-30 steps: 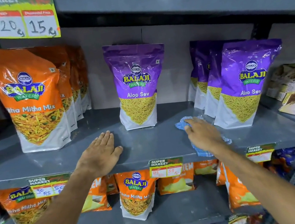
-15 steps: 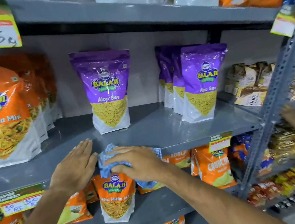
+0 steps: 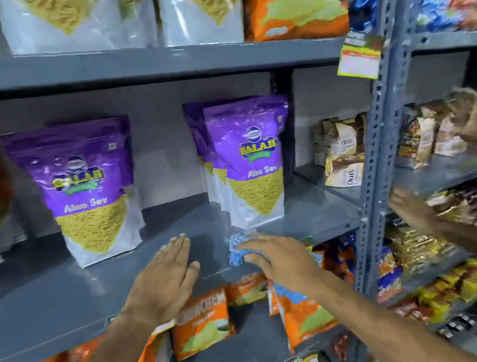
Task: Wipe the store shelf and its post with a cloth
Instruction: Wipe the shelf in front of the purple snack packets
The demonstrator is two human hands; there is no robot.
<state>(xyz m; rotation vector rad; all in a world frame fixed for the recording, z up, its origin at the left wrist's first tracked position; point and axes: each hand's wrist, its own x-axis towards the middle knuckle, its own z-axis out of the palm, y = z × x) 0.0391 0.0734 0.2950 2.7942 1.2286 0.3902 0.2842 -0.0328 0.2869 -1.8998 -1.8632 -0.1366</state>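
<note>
A grey metal shelf (image 3: 45, 295) runs across the middle of the view, and its perforated grey post (image 3: 380, 131) rises at the right. My left hand (image 3: 162, 279) lies flat on the shelf's front part, fingers apart, holding nothing. My right hand (image 3: 278, 256) presses a blue checked cloth (image 3: 238, 245) onto the shelf near its front edge, just right of the left hand and left of the post. Part of the cloth hangs below the edge under my wrist.
Purple Aloo Sev bags (image 3: 90, 189) (image 3: 252, 159) stand behind my hands. Oats packets (image 3: 339, 151) lie at the back right. Orange snack bags (image 3: 204, 322) fill the shelf below. Another person's hands (image 3: 412, 208) (image 3: 469, 116) reach into the shelves right of the post.
The view has swung to the right, bringing the post closer to centre. My right hand and the cloth have slid rightward along the shelf, away from my left hand.
</note>
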